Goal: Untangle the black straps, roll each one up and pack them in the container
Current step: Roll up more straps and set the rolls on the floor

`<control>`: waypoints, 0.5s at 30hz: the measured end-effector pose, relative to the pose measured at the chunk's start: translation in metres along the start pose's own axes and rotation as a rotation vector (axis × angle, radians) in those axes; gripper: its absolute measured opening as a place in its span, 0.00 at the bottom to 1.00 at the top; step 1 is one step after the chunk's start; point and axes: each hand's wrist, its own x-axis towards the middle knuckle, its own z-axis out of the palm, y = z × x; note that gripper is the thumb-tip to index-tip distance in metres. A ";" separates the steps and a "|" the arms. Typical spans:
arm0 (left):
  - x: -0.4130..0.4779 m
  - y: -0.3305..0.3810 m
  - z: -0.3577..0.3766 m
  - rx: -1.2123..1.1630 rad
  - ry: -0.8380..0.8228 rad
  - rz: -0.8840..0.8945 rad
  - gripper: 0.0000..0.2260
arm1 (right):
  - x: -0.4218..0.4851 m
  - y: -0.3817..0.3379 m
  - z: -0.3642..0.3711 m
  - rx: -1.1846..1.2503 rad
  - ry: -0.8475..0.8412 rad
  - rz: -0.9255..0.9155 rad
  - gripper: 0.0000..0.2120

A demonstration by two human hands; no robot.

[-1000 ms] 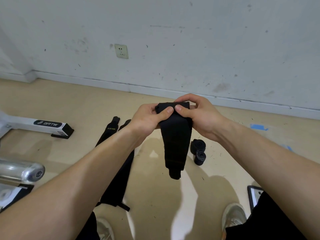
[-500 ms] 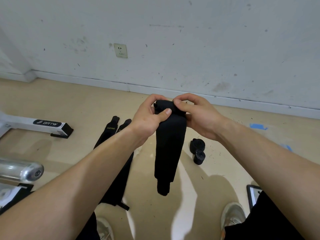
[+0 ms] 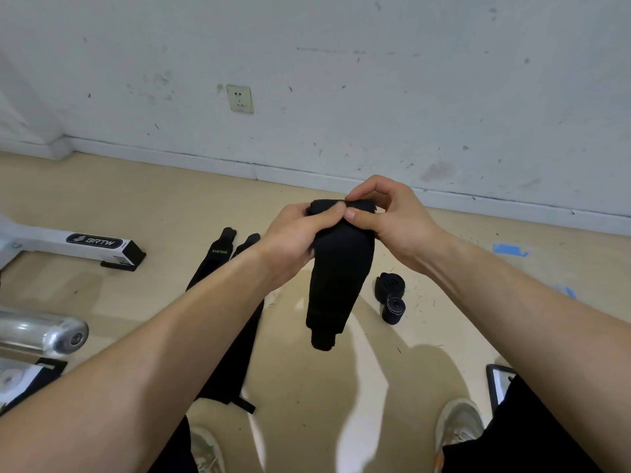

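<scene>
Black strap (image 3: 336, 268) between both hands

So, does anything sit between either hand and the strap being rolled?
Nothing visible does. The left hand and right hand both pinch the top of the black strap, thumbs meeting on it; its tail hangs free above the floor.

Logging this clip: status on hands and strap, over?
Both gripping: left hand, right hand on strap top end. Tail hangs free. Rolled straps on floor. Nothing blocking.
</scene>
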 end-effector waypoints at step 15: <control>0.004 -0.002 -0.007 0.171 0.167 0.110 0.08 | -0.005 0.000 0.007 -0.040 -0.055 0.083 0.05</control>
